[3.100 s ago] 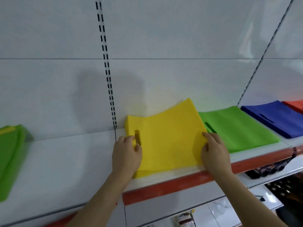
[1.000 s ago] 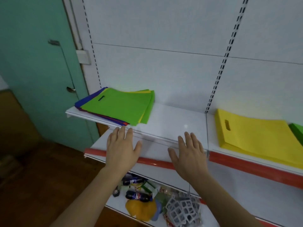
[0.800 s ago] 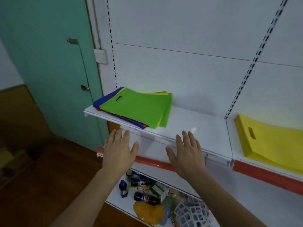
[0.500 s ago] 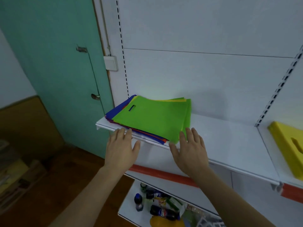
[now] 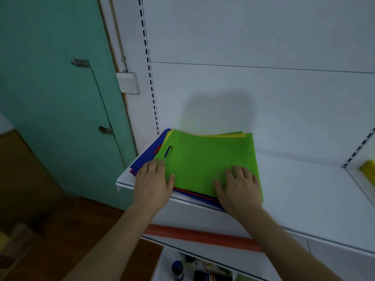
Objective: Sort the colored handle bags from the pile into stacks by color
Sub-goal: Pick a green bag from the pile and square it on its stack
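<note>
So from where I'm standing, the big white shelf (image 5: 304, 189) is carrying the mixed pile (image 5: 154, 157) at its left end, right up against the teal door (image 5: 50, 98). That pile looks like it has plenty left in it: a green bag (image 5: 203, 165) lies on top with its handle slot toward the left, and you can see blue bags (image 5: 145, 157) sticking out on the left edge, a yellow bag (image 5: 227, 135) peeking out along the back, and a sliver of red (image 5: 194, 193) along the front edge. I can't tell how many bags are in there.

As for sorted stuff, all I can make out from here is a bit of a yellow stack (image 5: 368, 170) at the far right, well apart from the pile. So I'd say at least one color has a home, but a lot is left to do.

Both hands are on the pile. The left hand (image 5: 153, 184) rests at the front left corner, fingers spread flat, thumb on the green bag. The right hand (image 5: 239, 187) lies flat on the green bag's front right part, fingers spread too. Neither grip is pinching anything yet. My guess is the green one comes off next.
</note>
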`<action>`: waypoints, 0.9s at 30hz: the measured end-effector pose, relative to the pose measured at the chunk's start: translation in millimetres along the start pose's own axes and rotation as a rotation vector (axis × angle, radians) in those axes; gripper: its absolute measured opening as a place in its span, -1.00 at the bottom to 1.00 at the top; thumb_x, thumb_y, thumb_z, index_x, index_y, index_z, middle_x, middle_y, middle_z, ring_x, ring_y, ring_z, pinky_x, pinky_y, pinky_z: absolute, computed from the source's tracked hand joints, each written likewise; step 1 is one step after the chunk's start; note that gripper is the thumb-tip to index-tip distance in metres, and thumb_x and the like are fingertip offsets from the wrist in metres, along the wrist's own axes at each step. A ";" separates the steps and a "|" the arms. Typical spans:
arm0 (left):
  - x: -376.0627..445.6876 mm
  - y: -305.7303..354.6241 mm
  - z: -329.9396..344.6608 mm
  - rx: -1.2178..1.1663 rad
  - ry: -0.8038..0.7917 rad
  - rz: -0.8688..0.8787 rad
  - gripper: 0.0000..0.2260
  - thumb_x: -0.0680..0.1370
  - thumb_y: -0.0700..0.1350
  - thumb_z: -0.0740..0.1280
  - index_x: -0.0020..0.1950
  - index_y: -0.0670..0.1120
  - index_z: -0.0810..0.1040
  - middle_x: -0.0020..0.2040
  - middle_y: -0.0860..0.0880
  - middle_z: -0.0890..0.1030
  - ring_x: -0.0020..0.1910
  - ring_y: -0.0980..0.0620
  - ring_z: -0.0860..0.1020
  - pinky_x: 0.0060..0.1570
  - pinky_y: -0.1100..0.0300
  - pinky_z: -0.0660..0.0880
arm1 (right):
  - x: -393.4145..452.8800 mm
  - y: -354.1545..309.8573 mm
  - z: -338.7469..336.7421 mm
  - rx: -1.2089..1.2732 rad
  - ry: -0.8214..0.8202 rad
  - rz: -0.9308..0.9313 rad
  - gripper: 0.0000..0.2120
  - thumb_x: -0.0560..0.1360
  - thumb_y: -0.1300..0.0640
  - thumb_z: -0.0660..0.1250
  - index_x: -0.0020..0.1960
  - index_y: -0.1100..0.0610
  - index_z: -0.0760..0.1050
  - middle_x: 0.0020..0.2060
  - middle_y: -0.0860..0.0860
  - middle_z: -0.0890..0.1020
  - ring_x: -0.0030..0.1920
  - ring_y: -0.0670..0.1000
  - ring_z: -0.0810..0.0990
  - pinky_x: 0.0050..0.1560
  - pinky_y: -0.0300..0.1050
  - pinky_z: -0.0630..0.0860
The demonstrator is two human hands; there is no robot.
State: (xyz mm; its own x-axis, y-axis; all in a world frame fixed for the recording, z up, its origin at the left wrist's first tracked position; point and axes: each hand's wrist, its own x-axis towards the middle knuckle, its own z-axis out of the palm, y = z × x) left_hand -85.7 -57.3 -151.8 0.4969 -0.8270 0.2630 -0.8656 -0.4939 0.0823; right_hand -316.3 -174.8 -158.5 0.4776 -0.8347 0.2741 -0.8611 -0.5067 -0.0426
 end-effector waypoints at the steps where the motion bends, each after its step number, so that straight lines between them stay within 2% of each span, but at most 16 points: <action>1: 6.5 -3.4 2.3 -0.004 0.006 0.013 -0.37 0.65 0.29 0.07 0.54 -0.14 0.37 0.48 -0.15 0.46 0.44 -0.17 0.41 0.43 -0.14 0.40 | 0.9 -2.5 1.5 -0.011 -0.002 0.018 -0.39 0.60 -0.35 0.00 0.28 0.04 0.57 0.28 0.09 0.57 0.31 0.20 0.49 0.30 0.16 0.45; 3: 15.1 -8.1 6.0 0.002 0.000 0.037 -0.31 0.63 0.34 0.08 0.52 -0.17 0.39 0.47 -0.15 0.46 0.40 -0.17 0.41 0.38 -0.13 0.42 | -1.3 -6.3 7.1 -0.010 -0.008 0.056 -0.39 0.59 -0.34 0.01 0.29 0.06 0.56 0.28 0.10 0.57 0.29 0.21 0.50 0.24 0.17 0.49; 6: 20.2 -13.0 12.5 -0.001 -0.014 0.053 -0.19 0.59 0.43 0.03 0.54 -0.20 0.40 0.52 -0.16 0.40 0.47 -0.20 0.34 0.44 -0.14 0.36 | -7.5 -11.4 15.8 0.009 0.005 0.095 -0.37 0.62 -0.31 0.01 0.37 0.10 0.53 0.37 0.14 0.53 0.35 0.24 0.47 0.27 0.21 0.50; 10: 19.5 -9.3 19.9 -0.022 0.000 0.160 -0.39 0.64 0.32 0.08 0.48 -0.07 0.50 0.57 -0.20 0.34 0.58 -0.26 0.20 0.56 -0.24 0.16 | -13.4 -13.0 25.2 0.025 0.021 0.136 -0.37 0.67 -0.28 -0.01 0.48 0.12 0.46 0.46 0.17 0.48 0.44 0.27 0.42 0.41 0.24 0.43; 12: 16.5 -6.7 22.6 -0.040 0.021 0.207 -0.48 0.66 0.24 0.11 0.48 -0.02 0.51 0.56 -0.23 0.34 0.59 -0.27 0.18 0.57 -0.27 0.13 | -15.3 -12.9 26.7 0.028 0.019 0.142 -0.36 0.67 -0.29 -0.03 0.49 0.12 0.45 0.48 0.16 0.47 0.45 0.26 0.41 0.43 0.25 0.41; 17: 18.6 -8.1 25.1 -0.054 0.025 0.235 -0.50 0.67 0.19 0.09 0.55 0.02 0.40 0.46 -0.23 0.49 0.53 -0.26 0.32 0.54 -0.28 0.16 | -16.6 -12.5 26.4 0.040 0.032 0.153 -0.35 0.67 -0.29 -0.03 0.49 0.13 0.45 0.48 0.15 0.46 0.45 0.26 0.41 0.42 0.25 0.42; 19: 19.4 -4.5 24.5 -0.085 0.048 0.278 -0.49 0.66 0.14 0.16 0.58 0.00 0.33 0.41 -0.15 0.54 0.50 -0.21 0.35 0.54 -0.25 0.18 | -17.3 -11.4 27.8 0.039 0.032 0.151 -0.34 0.68 -0.30 -0.05 0.50 0.12 0.44 0.49 0.15 0.45 0.46 0.25 0.40 0.42 0.26 0.43; 22: 18.3 4.2 22.0 -0.245 0.042 0.393 -0.38 0.61 0.05 0.30 0.63 -0.03 0.19 0.43 -0.08 0.51 0.50 -0.16 0.33 0.54 -0.18 0.24 | -17.1 -12.2 28.1 0.057 0.034 0.152 -0.33 0.68 -0.30 -0.05 0.50 0.13 0.44 0.49 0.15 0.45 0.46 0.25 0.40 0.43 0.26 0.42; 23: 17.6 7.5 20.4 -0.312 0.031 0.431 -0.36 0.61 0.06 0.30 0.65 -0.02 0.16 0.47 -0.07 0.47 0.52 -0.15 0.31 0.54 -0.15 0.26 | -17.4 -12.8 28.7 0.062 0.039 0.152 -0.33 0.68 -0.30 -0.04 0.50 0.13 0.45 0.49 0.14 0.46 0.46 0.24 0.40 0.43 0.26 0.42; 25: 17.8 15.6 12.5 -0.445 -0.009 0.447 -0.37 0.63 0.22 0.21 0.64 0.02 0.17 0.56 -0.06 0.36 0.58 -0.12 0.24 0.54 -0.13 0.27 | -17.7 -12.9 29.1 0.079 0.043 0.155 -0.34 0.67 -0.31 -0.02 0.50 0.12 0.46 0.48 0.14 0.46 0.47 0.24 0.41 0.43 0.25 0.42; 27: 20.4 22.5 -1.5 -0.588 -0.085 0.369 -0.36 0.60 0.40 0.14 0.58 0.08 0.34 0.63 -0.04 0.23 0.61 -0.06 0.18 0.56 -0.12 0.27 | -17.8 -11.6 29.1 0.116 0.068 0.167 -0.35 0.66 -0.32 0.04 0.50 0.10 0.46 0.48 0.16 0.46 0.47 0.25 0.41 0.43 0.25 0.42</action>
State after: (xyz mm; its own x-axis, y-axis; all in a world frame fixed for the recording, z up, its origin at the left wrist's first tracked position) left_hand -95.1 -84.8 -143.1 0.1461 -0.9427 0.3000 -0.8566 0.0312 0.5150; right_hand -309.8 -160.3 -190.9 0.3133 -0.8948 0.3181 -0.8996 -0.3870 -0.2026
